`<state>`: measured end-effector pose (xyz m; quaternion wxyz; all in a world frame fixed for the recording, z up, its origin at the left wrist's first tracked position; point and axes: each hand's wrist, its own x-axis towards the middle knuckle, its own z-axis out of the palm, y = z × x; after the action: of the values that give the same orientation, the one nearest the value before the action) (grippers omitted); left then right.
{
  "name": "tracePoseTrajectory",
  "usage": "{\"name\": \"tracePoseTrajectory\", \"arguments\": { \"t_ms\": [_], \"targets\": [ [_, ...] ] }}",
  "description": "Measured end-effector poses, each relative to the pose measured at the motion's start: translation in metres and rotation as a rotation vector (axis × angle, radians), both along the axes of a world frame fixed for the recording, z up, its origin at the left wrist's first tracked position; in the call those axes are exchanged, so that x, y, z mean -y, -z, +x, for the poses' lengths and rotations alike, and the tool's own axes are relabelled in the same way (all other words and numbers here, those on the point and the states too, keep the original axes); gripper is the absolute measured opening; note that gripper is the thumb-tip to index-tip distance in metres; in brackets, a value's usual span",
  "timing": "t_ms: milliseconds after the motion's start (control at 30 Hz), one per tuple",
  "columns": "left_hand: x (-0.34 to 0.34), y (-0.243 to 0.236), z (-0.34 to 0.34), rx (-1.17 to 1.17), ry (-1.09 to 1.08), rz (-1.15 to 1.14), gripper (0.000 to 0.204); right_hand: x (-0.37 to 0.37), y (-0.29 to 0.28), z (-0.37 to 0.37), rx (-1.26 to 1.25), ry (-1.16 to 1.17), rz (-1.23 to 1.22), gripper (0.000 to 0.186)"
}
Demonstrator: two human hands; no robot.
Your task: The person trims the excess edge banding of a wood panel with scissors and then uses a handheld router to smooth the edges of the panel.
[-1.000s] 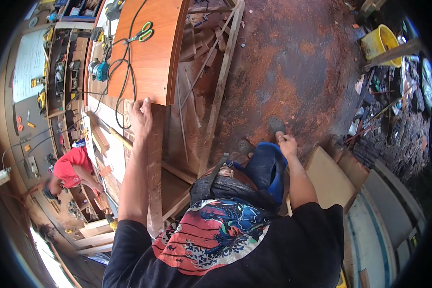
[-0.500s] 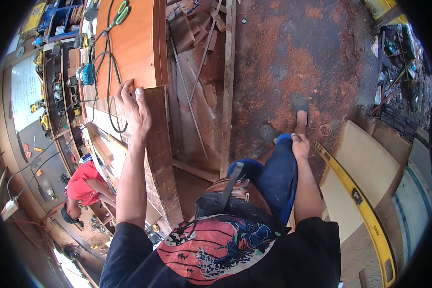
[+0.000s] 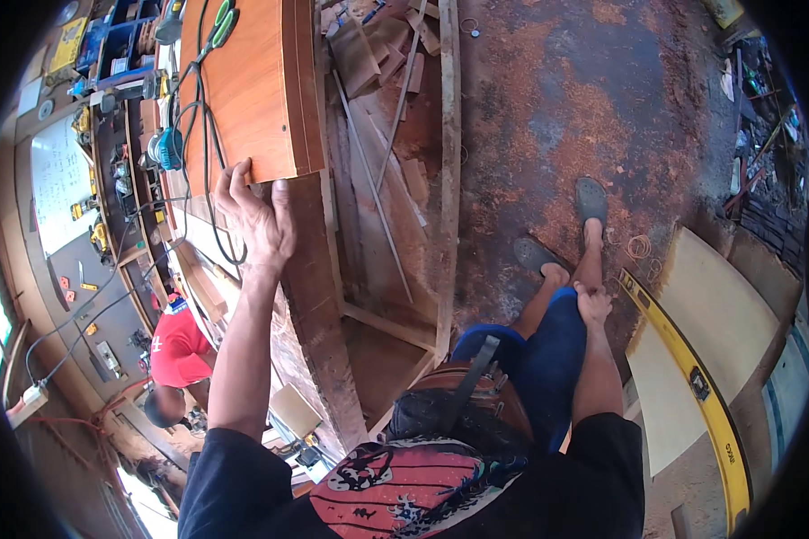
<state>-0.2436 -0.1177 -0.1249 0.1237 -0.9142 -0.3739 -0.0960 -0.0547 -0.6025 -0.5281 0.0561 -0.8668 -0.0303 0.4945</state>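
An orange-brown wooden panel point(image 3: 247, 99) lies on the bench at the upper left. My left hand point(image 3: 259, 220) is at its near edge, fingers curled over the top face and thumb against the edge. On the panel rest green-handled scissors point(image 3: 222, 27) and a looped black cord point(image 3: 205, 117). Beside its left edge sits a teal power tool point(image 3: 164, 148). My right hand point(image 3: 593, 305) is down at my knee, its fingers curled on the leg of my blue shorts point(image 3: 559, 346).
Offcuts and thin strips lie inside a wooden frame point(image 3: 449, 180) right of the bench. A yellow spirit level point(image 3: 697, 382) leans by pale curved sheets point(image 3: 728, 314) at the right. A person in a red shirt point(image 3: 178, 346) bends over at the left. Sawdust covers the floor point(image 3: 557, 99).
The view has shifted, so most things appear farther right. My left thumb has moved lower against the panel's edge. The person in red is bent lower. My right hand stays at my knee.
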Motion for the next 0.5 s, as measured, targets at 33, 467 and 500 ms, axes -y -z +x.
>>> {"name": "tracePoseTrajectory", "arguments": {
  "t_ms": [33, 467, 500],
  "targets": [
    [0.000, 0.000, 0.002, 0.029, 0.012, -0.020, 0.064, 0.003, -0.001, -0.001, 0.001, 0.000, 0.000, 0.079],
    [0.000, 0.003, 0.007, 0.066, 0.014, -0.029, 0.066, 0.009, 0.017, 0.000, 0.280, -0.236, 0.125, 0.079],
    [0.000, 0.005, 0.008, 0.072, 0.019, -0.038, 0.066, 0.012, 0.018, 0.002, 0.223, -0.174, 0.138, 0.080]
  ]
}}
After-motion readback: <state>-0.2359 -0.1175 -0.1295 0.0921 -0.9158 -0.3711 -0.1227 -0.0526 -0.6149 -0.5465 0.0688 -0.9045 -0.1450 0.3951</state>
